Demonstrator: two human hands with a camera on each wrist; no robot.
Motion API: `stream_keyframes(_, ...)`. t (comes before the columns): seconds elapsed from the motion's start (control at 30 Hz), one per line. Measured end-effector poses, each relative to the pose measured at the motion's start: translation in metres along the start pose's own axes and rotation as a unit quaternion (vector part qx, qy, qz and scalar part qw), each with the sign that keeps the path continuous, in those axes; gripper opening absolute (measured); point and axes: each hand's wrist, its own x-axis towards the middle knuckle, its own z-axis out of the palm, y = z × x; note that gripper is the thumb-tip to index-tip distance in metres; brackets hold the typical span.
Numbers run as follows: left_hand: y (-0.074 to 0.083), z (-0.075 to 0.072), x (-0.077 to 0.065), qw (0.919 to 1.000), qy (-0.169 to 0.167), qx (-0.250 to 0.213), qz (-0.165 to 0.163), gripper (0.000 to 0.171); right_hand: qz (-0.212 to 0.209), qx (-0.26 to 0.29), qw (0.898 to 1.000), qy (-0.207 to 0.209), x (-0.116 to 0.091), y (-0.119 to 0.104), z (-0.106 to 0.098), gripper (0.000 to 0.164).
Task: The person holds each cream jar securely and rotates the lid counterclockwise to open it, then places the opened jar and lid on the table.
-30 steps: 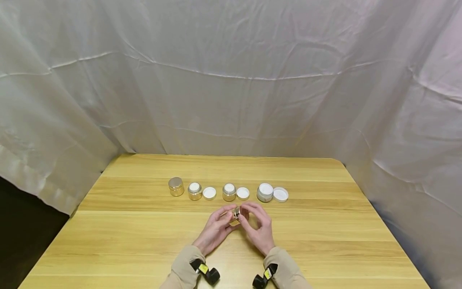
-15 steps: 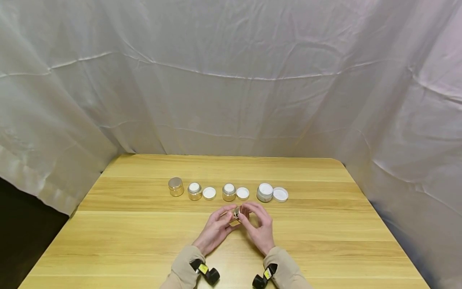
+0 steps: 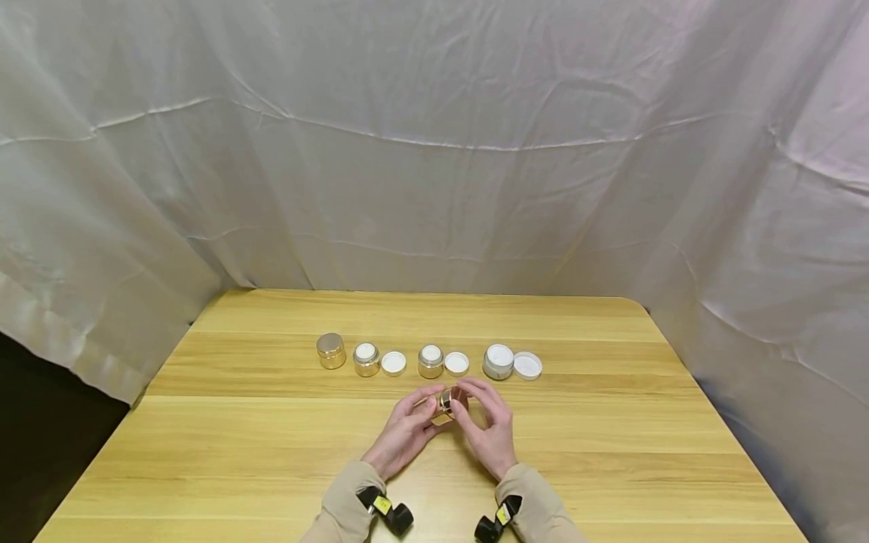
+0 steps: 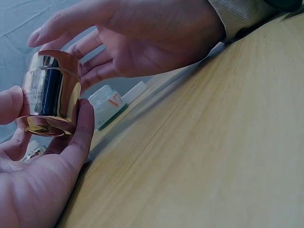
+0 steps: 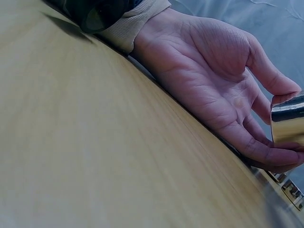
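Almost nothing moved since earlier frame; my right hand [image 3: 490,430] fingers shifted slightly. Left hand [image 3: 406,431] pinches gold jar [image 4: 51,92] by its sides, tilted, above near-centre surface [image 3: 611,452]; right hand relaxed beside lid end. Jar likely rigid, glossy, slippery: I'd grip mid-wall.

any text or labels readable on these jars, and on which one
"V": a large orange letter, with more after it hidden, on the white jar with a green base on the table.
Dark lettering on the gold jar pinched in the left hand: only scraps such as "ANE" show, too curved and glary to read as words.
Yellow tags on the wrist cameras: print too small to read.
Other jars in the row: nothing legible.
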Motion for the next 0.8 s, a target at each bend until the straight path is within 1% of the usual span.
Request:
stream_keyframes(0.2,-0.0008,-0.0007,0.0007,1.0000,-0.005,0.001,0.002,0.022,-0.007,-0.010,1.000,0.009,0.0009,0.0006,0.0004,0.033)
stream_keyframes(0.43,-0.0014,-0.0006,0.0013,1.0000,-0.006,0.001,0.003,0.024,-0.003,0.016,1.000,-0.008,-0.0011,0.0020,-0.0006,0.037)
stream_keyframes(0.53,-0.0008,-0.0005,0.0006,1.0000,-0.003,0.002,0.000,0.023,0.001,0.008,1.000,-0.010,-0.0017,0.0018,-0.0009,0.037)
stream_keyframes(0.63,0.0000,-0.0001,-0.0001,1.0000,-0.001,0.001,-0.001,0.023,0.002,-0.013,1.000,-0.002,-0.0013,0.0022,-0.0008,0.035)
stream_keyframes(0.73,-0.0003,-0.0003,0.0002,1.0000,-0.007,0.002,0.003,0.024,0.000,-0.023,1.000,0.007,-0.0004,0.0027,-0.0002,0.034)
stream_keyframes(0.8,-0.0008,-0.0007,0.0007,0.9999,-0.012,0.003,0.005,0.023,-0.004,-0.020,1.000,0.007,-0.0002,0.0027,0.0000,0.034)
